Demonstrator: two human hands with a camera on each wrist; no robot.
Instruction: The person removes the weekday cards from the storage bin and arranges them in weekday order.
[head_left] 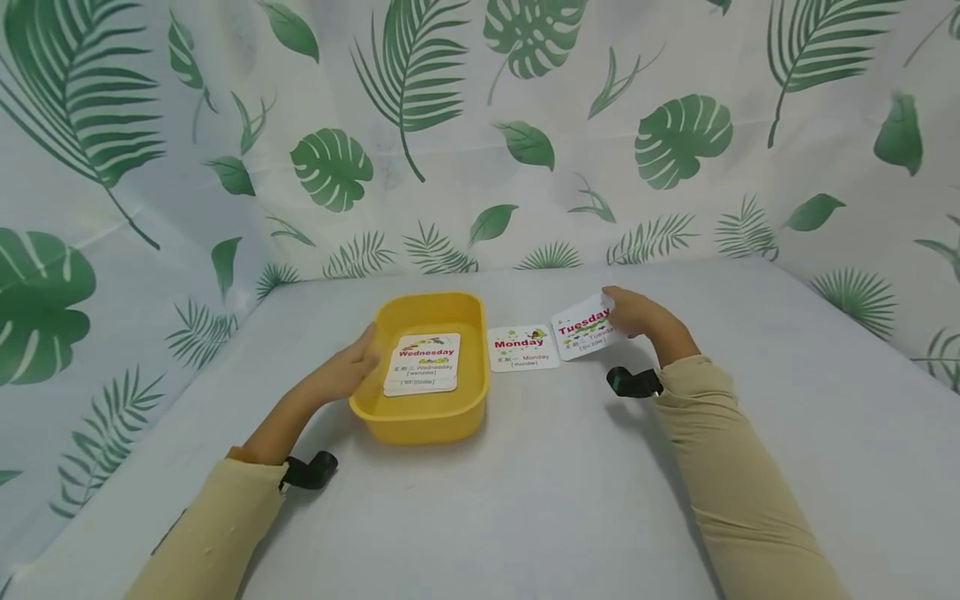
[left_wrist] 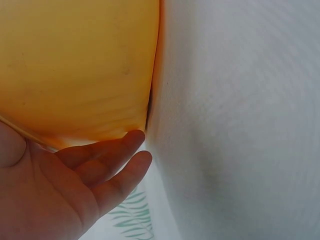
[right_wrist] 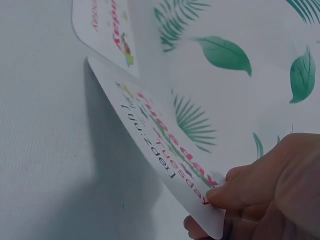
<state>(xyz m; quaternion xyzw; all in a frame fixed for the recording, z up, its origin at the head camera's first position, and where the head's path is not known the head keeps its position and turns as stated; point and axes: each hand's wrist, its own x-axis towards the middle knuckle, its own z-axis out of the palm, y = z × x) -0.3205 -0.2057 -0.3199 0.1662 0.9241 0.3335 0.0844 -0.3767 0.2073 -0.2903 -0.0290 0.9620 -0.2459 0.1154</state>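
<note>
In the head view, my right hand (head_left: 637,315) pinches the right end of a white "Tuesday" card (head_left: 581,327). The right wrist view shows the thumb on the printed face of this Tuesday card (right_wrist: 160,145), which is tilted with its held end raised. Just left of it a "Monday" card (head_left: 522,348) lies flat on the table. My left hand (head_left: 341,371) holds the left side of a yellow plastic basin (head_left: 472,392). In the left wrist view its fingers (left_wrist: 115,185) lie along the outer wall, with the thumb at the rim.
Inside the basin lies a small stack of cards with a "Wednesday" card (head_left: 426,352) on top. A white cloth covers the table (head_left: 525,508). Behind it hangs a white curtain (head_left: 450,200) printed with green leaves.
</note>
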